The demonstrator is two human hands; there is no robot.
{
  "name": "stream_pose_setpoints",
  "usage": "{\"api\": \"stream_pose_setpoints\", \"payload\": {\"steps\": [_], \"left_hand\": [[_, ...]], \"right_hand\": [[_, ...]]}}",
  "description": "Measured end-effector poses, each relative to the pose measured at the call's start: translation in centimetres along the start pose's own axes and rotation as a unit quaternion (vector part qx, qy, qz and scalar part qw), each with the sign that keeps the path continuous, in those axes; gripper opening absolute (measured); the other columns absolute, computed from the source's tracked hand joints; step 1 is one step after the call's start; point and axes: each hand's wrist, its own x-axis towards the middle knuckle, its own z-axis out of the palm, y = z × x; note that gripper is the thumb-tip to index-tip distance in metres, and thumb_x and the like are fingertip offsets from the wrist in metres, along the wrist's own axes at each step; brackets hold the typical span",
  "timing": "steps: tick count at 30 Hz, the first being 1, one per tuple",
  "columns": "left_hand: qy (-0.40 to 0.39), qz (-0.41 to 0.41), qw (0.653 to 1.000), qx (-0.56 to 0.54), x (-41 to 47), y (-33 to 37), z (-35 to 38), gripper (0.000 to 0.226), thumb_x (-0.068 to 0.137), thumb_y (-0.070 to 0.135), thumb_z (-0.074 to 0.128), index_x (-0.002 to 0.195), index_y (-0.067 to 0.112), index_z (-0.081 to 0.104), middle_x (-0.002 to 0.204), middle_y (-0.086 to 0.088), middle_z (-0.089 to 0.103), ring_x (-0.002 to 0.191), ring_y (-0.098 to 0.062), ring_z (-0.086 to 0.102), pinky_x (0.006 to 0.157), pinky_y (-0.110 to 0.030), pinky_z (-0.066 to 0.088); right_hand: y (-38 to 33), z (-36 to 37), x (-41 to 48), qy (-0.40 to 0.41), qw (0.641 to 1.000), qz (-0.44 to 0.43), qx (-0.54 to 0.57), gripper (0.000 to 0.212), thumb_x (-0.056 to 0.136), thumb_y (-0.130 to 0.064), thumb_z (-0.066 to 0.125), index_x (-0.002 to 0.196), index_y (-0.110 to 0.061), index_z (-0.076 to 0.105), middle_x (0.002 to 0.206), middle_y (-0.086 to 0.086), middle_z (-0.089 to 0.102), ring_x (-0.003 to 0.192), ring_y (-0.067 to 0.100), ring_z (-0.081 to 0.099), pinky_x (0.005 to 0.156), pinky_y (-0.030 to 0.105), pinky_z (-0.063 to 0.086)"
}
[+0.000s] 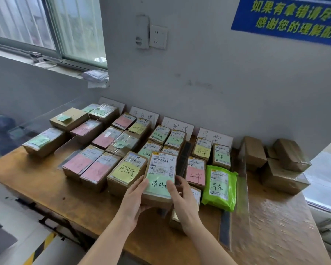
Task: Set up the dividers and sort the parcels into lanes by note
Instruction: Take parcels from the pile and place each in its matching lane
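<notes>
Both hands hold one parcel (161,175) lifted over the near end of the rows: the left hand (134,199) has its fingers curled under the left edge, and the right hand (183,197) grips the right edge with its thumb on the green note (159,186). The parcel's long axis points away from the person toward the wall, in line with the lanes. Its note looks to match the second wall sign (144,115), so its lane probably lies to the left and farther back, past the yellow-noted parcel (125,170) just beside it. The left hand is nearer that side, and bare tabletop (46,180) shows in front of the pink-noted parcels (97,171) there
</notes>
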Motion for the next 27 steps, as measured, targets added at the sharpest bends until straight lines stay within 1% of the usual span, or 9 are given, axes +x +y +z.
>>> {"api": "stream_pose_setpoints", "payload": {"steps": [2, 6, 12, 14, 16, 18, 20, 24, 27], "left_hand": [[0.007, 0.013, 1.0, -0.002, 0.0, 0.8, -0.4, 0.032, 0.095, 0.027, 0.058, 0.127, 0.025, 0.058, 0.115, -0.01, 0.068, 0.111, -0.027, 0.063, 0.096, -0.052, 0.051], [0.019, 0.034, 0.999, 0.017, 0.1, 2.7, -2.2, 0.032, 0.096, 0.032, 0.056, 0.128, 0.027, 0.058, 0.116, -0.01, 0.067, 0.111, -0.028, 0.062, 0.094, -0.049, 0.053], [0.041, 0.091, 0.992, 0.072, 1.1, 6.4, -7.1, 0.014, 0.095, 0.033, 0.057, 0.108, 0.039, 0.06, 0.117, -0.002, 0.067, 0.111, -0.02, 0.06, 0.095, -0.04, 0.054], [0.04, 0.105, 0.99, 0.082, 1.6, 8.0, -9.4, 0.014, 0.097, 0.03, 0.056, 0.108, 0.038, 0.058, 0.113, 0.0, 0.068, 0.108, -0.017, 0.062, 0.084, -0.03, 0.057], [0.041, 0.119, 0.987, 0.096, 2.1, 9.7, -11.8, 0.017, 0.098, 0.027, 0.054, 0.112, 0.037, 0.057, 0.11, 0.003, 0.067, 0.104, -0.014, 0.063, 0.069, -0.019, 0.056], [0.04, 0.131, 0.984, 0.112, 3.0, 11.2, -14.5, 0.021, 0.098, 0.024, 0.054, 0.117, 0.033, 0.057, 0.113, 0.002, 0.067, 0.107, -0.016, 0.064, 0.073, -0.021, 0.058], [0.038, 0.134, 0.983, 0.12, 4.0, 12.5, -17.1, 0.021, 0.098, 0.023, 0.055, 0.115, 0.035, 0.058, 0.115, 0.0, 0.067, 0.109, -0.017, 0.064, 0.082, -0.029, 0.059], [0.048, 0.122, 0.983, 0.125, 5.8, 14.3, -20.9, 0.027, 0.098, 0.021, 0.056, 0.124, 0.027, 0.056, 0.113, -0.002, 0.068, 0.104, -0.016, 0.067, 0.079, -0.028, 0.058], [0.05, 0.116, 0.984, 0.128, 7.5, 15.7, -23.5, 0.034, 0.097, 0.018, 0.057, 0.131, 0.019, 0.055, 0.116, -0.006, 0.067, 0.105, -0.017, 0.067, 0.079, -0.028, 0.058]], "right_hand": [[-0.6, 0.9, 0.1, -0.033, 0.999, 0.009, 0.026, 0.044, 0.09, -0.046, 0.063, 0.129, -0.038, 0.042, 0.115, -0.01, 0.062, 0.103, 0.01, 0.062, 0.083, 0.035, 0.059], [-1.6, 3.1, 0.5, -0.044, 0.998, 0.004, 0.044, 0.049, 0.089, -0.043, 0.067, 0.131, -0.038, 0.043, 0.117, -0.007, 0.063, 0.107, 0.014, 0.063, 0.089, 0.041, 0.058], [-4.2, 9.0, 1.8, -0.041, 0.998, -0.027, 0.048, 0.053, 0.09, -0.04, 0.067, 0.136, -0.034, 0.041, 0.125, -0.006, 0.061, 0.114, 0.014, 0.059, 0.092, 0.034, 0.055], [-5.3, 11.8, 2.3, -0.04, 0.997, -0.028, 0.055, 0.053, 0.091, -0.038, 0.066, 0.137, -0.033, 0.04, 0.124, -0.007, 0.06, 0.112, 0.012, 0.059, 0.087, 0.027, 0.055], [-6.0, 14.9, 2.8, -0.036, 0.998, -0.027, 0.054, 0.054, 0.09, -0.04, 0.066, 0.137, -0.033, 0.04, 0.123, -0.009, 0.059, 0.115, 0.012, 0.057, 0.095, 0.036, 0.053], [-6.6, 17.9, 3.5, -0.03, 0.998, -0.029, 0.049, 0.05, 0.089, -0.042, 0.066, 0.133, -0.035, 0.043, 0.121, -0.01, 0.06, 0.114, 0.012, 0.058, 0.1, 0.042, 0.051], [-7.1, 20.8, 4.1, -0.03, 0.998, -0.029, 0.052, 0.045, 0.09, -0.039, 0.066, 0.129, -0.032, 0.046, 0.118, -0.007, 0.063, 0.108, 0.01, 0.061, 0.095, 0.038, 0.054], [-8.1, 25.0, 4.9, -0.036, 0.997, -0.012, 0.064, 0.043, 0.091, -0.035, 0.066, 0.129, -0.028, 0.046, 0.113, -0.006, 0.065, 0.099, 0.007, 0.063, 0.077, 0.024, 0.052], [-8.7, 27.9, 5.9, -0.036, 0.997, -0.003, 0.062, 0.038, 0.092, -0.035, 0.064, 0.124, -0.033, 0.043, 0.107, -0.009, 0.064, 0.093, 0.008, 0.064, 0.07, 0.023, 0.049]]}}
